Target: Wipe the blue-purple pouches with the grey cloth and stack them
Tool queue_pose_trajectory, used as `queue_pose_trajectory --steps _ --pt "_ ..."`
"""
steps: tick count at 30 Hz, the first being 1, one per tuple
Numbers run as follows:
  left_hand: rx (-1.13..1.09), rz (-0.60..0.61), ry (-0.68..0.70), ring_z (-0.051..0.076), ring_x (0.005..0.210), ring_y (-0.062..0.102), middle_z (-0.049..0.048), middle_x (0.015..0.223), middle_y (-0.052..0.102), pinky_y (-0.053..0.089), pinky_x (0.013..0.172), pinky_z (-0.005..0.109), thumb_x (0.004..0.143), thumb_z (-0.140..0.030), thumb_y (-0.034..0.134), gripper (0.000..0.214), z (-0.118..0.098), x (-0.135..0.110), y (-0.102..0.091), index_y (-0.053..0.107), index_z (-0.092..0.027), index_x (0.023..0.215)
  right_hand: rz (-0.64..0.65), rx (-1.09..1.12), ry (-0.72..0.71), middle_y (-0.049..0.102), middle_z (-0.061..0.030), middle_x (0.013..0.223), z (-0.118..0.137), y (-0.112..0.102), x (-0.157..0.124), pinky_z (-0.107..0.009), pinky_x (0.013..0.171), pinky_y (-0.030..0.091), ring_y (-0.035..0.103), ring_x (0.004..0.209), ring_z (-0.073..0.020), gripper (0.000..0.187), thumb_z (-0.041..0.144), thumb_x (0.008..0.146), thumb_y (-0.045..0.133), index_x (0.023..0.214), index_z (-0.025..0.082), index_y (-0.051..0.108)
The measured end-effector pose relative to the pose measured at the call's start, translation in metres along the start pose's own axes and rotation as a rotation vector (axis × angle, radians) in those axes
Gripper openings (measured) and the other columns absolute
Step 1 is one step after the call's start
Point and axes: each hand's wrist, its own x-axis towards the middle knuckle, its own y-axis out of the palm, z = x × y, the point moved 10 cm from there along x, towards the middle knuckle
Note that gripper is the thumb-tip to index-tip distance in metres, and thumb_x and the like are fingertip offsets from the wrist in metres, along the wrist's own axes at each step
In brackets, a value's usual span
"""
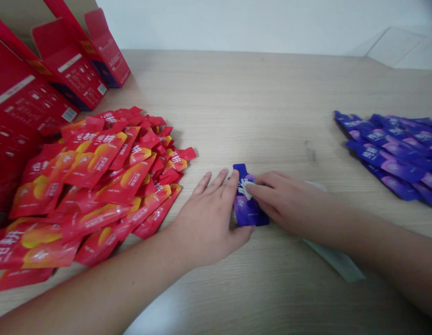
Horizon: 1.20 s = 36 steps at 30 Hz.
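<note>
A purple sachet (249,214) lies on the table between my hands. My left hand (210,214) rests flat with its fingers stretched out, index finger along the sachet's left edge and thumb at its bottom edge. My right hand (289,197) is closed on a small crumpled white wipe (247,190) and presses it on the sachet's printed front. The fingers cover part of the print. Under my right wrist lies a pale folded strip (336,260), partly hidden by the arm; its kind I cannot make out.
A heap of red sachets (104,186) spreads across the left. Behind it stand several red cartons (72,70) with raised flaps. More purple sachets (393,153) are piled at the right. The light wooden table (236,102) meets a white wall (254,23) at the back.
</note>
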Motion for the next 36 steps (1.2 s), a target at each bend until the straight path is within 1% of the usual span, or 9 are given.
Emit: queue_pose_trajectory --steps 5,10,15,17,21,25,28,32,36 --pt "-0.04 -0.016 -0.002 0.033 0.168 0.03 0.0254 0.177 0.034 0.015 0.14 0.055 0.092 -0.047 0.065 0.102 0.001 -0.002 -0.003 0.017 -0.004 0.171 -0.029 0.125 0.078 0.077 -0.011 0.111 -0.023 0.002 0.003 -0.041 0.087 0.062 0.075 0.097 -0.0263 0.02 0.019 0.102 0.066 0.118 0.02 0.077" --pt "-0.085 -0.014 0.018 0.031 0.167 0.032 0.026 0.178 0.031 0.014 0.14 0.055 0.085 -0.039 0.067 0.112 0.002 -0.003 -0.004 0.005 -0.005 0.172 -0.134 0.162 0.049 0.079 -0.0114 0.117 -0.02 -0.007 -0.001 -0.044 0.094 0.062 0.076 0.105 -0.0274 0.026 0.021 0.102 0.063 0.125 0.022 0.076" --pt "-0.065 -0.008 0.02 0.033 0.167 0.031 0.0266 0.178 0.03 0.016 0.14 0.055 0.085 -0.04 0.065 0.106 0.001 -0.003 -0.004 0.015 -0.004 0.171 -0.025 0.257 -0.04 0.075 -0.0117 0.121 0.0 -0.009 0.001 -0.042 0.096 0.061 0.073 0.107 -0.0249 0.023 0.023 0.109 0.057 0.119 0.022 0.077" --pt "-0.056 -0.006 0.02 0.033 0.167 0.032 0.0265 0.177 0.031 0.015 0.14 0.054 0.085 -0.04 0.064 0.104 0.001 -0.003 -0.004 0.018 -0.003 0.171 0.0 0.279 -0.014 0.073 -0.0115 0.123 0.0 -0.011 0.001 -0.044 0.101 0.059 0.07 0.113 -0.0259 0.024 0.025 0.111 0.055 0.119 0.023 0.078" --pt "-0.044 -0.007 0.03 0.034 0.167 0.031 0.0259 0.177 0.033 0.014 0.14 0.056 0.086 -0.04 0.065 0.101 0.001 -0.003 -0.004 0.022 -0.004 0.17 -0.01 0.188 0.088 0.071 -0.0115 0.115 -0.009 -0.011 -0.001 -0.05 0.1 0.057 0.068 0.109 -0.0287 0.024 0.02 0.108 0.056 0.116 0.023 0.078" --pt "-0.034 -0.01 0.041 0.034 0.167 0.031 0.0258 0.177 0.033 0.014 0.14 0.056 0.087 -0.04 0.065 0.1 0.0 -0.004 -0.003 0.023 -0.004 0.17 -0.042 0.205 0.172 0.073 -0.0113 0.112 -0.015 -0.004 -0.002 -0.044 0.091 0.057 0.071 0.101 -0.0274 0.019 0.023 0.109 0.057 0.12 0.018 0.071" --pt "-0.032 -0.009 0.041 0.035 0.167 0.031 0.0258 0.177 0.034 0.014 0.14 0.056 0.088 -0.042 0.066 0.101 0.001 -0.004 -0.003 0.024 -0.003 0.171 -0.052 0.142 0.243 0.073 -0.0108 0.102 -0.02 -0.004 -0.002 -0.042 0.082 0.056 0.071 0.092 -0.0277 0.014 0.027 0.11 0.058 0.106 0.017 0.067" --pt "-0.014 -0.008 0.042 0.033 0.168 0.03 0.0248 0.176 0.035 0.013 0.14 0.055 0.088 -0.041 0.066 0.102 0.001 -0.003 -0.003 0.023 -0.003 0.172 0.014 0.026 0.194 0.075 -0.0083 0.099 -0.016 -0.007 -0.001 -0.046 0.088 0.054 0.071 0.092 -0.029 0.019 0.029 0.111 0.057 0.098 0.02 0.067" --pt "-0.01 0.006 0.033 0.032 0.168 0.03 0.0244 0.176 0.035 0.012 0.14 0.054 0.089 -0.042 0.064 0.101 0.0 -0.003 -0.002 0.023 -0.003 0.172 0.042 -0.021 0.116 0.077 -0.0076 0.105 -0.008 -0.01 -0.007 -0.047 0.096 0.053 0.071 0.099 -0.0294 0.009 0.025 0.107 0.061 0.105 0.022 0.069"
